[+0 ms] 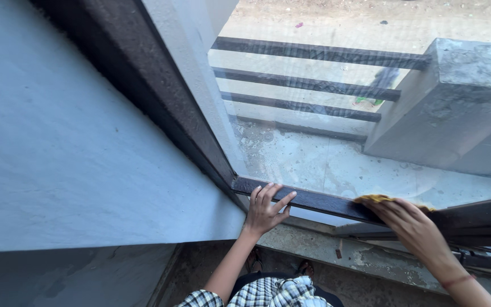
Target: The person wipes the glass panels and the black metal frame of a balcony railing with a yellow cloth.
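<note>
Checked black-and-white garment [268,294]; thin red wristband [457,280]; sandals [253,260].

Both arms reach up from the bottom edge of the frame. The left hand [266,209], at lower centre, lies flat with its fingers spread and pointing toward the upper right, forearm bare. The right hand [409,223], at lower right, is palm down, fingers together and stretched leftward, wrist slightly bent.
</note>
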